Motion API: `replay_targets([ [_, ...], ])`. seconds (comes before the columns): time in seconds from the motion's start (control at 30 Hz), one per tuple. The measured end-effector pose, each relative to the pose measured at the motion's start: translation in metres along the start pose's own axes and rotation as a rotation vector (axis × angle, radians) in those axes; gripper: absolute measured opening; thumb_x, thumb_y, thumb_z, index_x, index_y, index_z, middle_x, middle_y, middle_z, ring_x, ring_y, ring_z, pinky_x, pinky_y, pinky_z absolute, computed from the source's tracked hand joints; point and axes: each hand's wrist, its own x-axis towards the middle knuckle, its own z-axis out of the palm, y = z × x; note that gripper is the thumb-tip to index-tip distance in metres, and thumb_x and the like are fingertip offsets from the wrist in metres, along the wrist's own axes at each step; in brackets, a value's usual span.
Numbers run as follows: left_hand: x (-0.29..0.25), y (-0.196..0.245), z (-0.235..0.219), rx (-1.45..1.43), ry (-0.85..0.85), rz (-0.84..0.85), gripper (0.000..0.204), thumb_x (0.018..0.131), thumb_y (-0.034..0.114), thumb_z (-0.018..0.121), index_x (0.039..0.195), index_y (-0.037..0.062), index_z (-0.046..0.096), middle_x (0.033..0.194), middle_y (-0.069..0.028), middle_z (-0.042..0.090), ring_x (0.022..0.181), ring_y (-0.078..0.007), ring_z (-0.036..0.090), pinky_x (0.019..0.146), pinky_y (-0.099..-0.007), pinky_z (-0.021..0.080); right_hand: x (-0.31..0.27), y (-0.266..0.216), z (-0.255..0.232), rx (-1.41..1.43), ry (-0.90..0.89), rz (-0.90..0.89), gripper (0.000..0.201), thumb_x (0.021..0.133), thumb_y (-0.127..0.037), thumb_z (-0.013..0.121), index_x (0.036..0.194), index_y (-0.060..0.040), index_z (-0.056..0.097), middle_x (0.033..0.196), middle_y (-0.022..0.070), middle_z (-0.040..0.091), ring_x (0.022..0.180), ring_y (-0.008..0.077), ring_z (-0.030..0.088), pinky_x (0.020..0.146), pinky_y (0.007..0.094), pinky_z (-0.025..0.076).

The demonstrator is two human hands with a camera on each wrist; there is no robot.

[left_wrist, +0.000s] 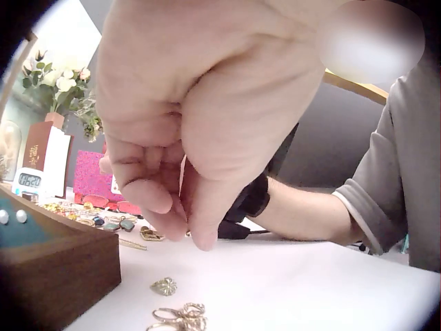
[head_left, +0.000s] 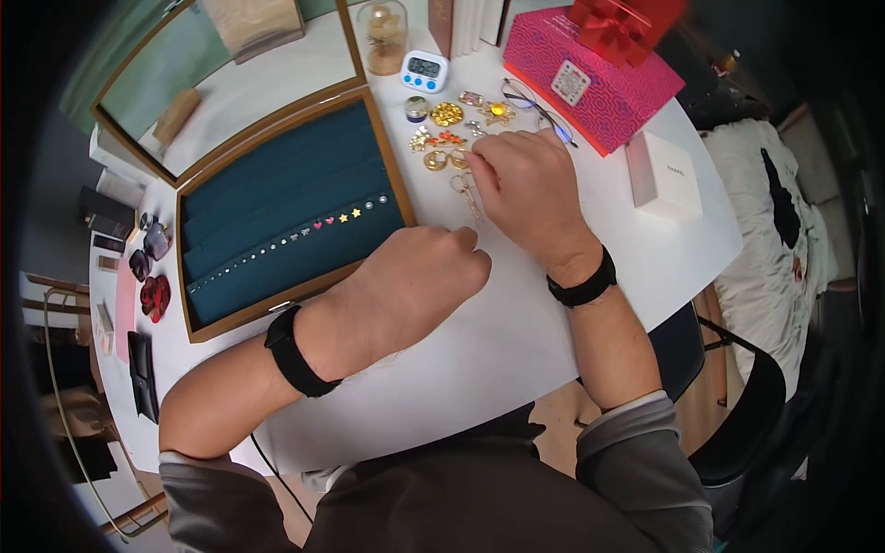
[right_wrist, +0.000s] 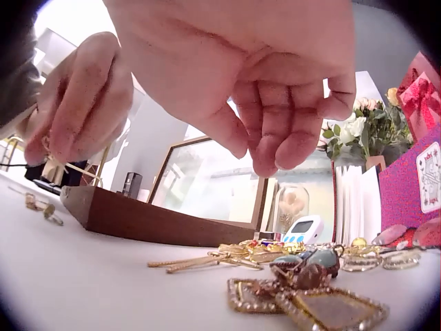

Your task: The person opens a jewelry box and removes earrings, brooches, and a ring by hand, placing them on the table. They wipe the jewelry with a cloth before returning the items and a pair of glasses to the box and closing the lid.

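My left hand [head_left: 401, 281] is over the white table by the front right corner of a wooden jewelry box [head_left: 286, 157]. In the left wrist view its thumb and forefinger pinch a tiny gold-coloured piece [left_wrist: 187, 234], mostly hidden by the fingertips. Below lie a leaf-shaped sparkling piece [left_wrist: 165, 286] and looped gold earrings [left_wrist: 180, 318]. My right hand [head_left: 530, 189] hovers beside the spread jewelry, fingers loosely bent and holding nothing. Rectangular rhinestone earrings [right_wrist: 334, 309] lie beneath it. A row of stud earrings [head_left: 318, 225] crosses the box's dark teal lining.
Behind the jewelry stand a white timer [head_left: 425, 72] and a glass dome [head_left: 383, 37]. Eyeglasses [head_left: 556, 127] lie before a pink patterned box [head_left: 618, 88]. A white box [head_left: 659, 175] stands right; sunglasses [head_left: 155, 241] and a red hair clip [head_left: 155, 299] lie left.
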Motion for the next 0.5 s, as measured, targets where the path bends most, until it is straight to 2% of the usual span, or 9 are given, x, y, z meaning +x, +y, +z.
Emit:
replay_targets([
  [0.2, 0.022, -0.006, 0.015, 0.113, -0.088, 0.025, 0.005, 0.087, -0.002, 0.072, 0.088, -0.0016, 0.067, 0.096, -0.0168, 0.068, 0.09, -0.037, 0.073, 0.08, -0.0436, 0.061, -0.001, 0.008, 0.0, 0.014, 0.047, 0.004, 0.012, 0.09, -0.01, 0.073, 0.079, -0.0068, 0.067, 0.07, 0.01, 0.066, 0.071, 0.0318, 0.064, 0.075, 0.0449, 0.045],
  [0.3, 0.026, -0.013, 0.022, 0.066, -0.081, 0.019, 0.005, 0.088, 0.001, 0.074, 0.091, -0.0013, 0.07, 0.099, -0.0161, 0.069, 0.091, -0.0361, 0.074, 0.082, -0.0432, 0.061, -0.003, 0.012, 0.002, 0.017, 0.032, 0.03, 0.013, 0.089, -0.009, 0.072, 0.077, -0.0068, 0.067, 0.067, 0.0107, 0.064, 0.069, 0.0324, 0.064, 0.074, 0.045, 0.045],
  [0.37, 0.026, -0.016, 0.019, -0.064, -0.134, -0.045, 0.008, 0.09, 0.005, 0.076, 0.094, -0.0004, 0.072, 0.101, -0.0156, 0.07, 0.092, -0.0353, 0.074, 0.083, -0.0433, 0.061, -0.002, 0.012, 0.001, 0.005, 0.023, 0.032, 0.014, 0.09, -0.01, 0.072, 0.077, -0.007, 0.066, 0.067, 0.011, 0.064, 0.069, 0.0327, 0.064, 0.074, 0.0449, 0.045],
  [0.5, 0.02, -0.019, 0.013, -0.085, -0.126, -0.049, 0.009, 0.09, 0.005, 0.078, 0.094, -0.0001, 0.072, 0.099, -0.015, 0.07, 0.095, -0.0352, 0.072, 0.086, -0.0438, 0.06, -0.004, 0.011, 0.002, 0.0, -0.011, 0.042, 0.016, 0.09, -0.011, 0.072, 0.075, -0.0075, 0.066, 0.067, 0.0112, 0.065, 0.068, 0.0327, 0.065, 0.073, 0.0445, 0.045],
])
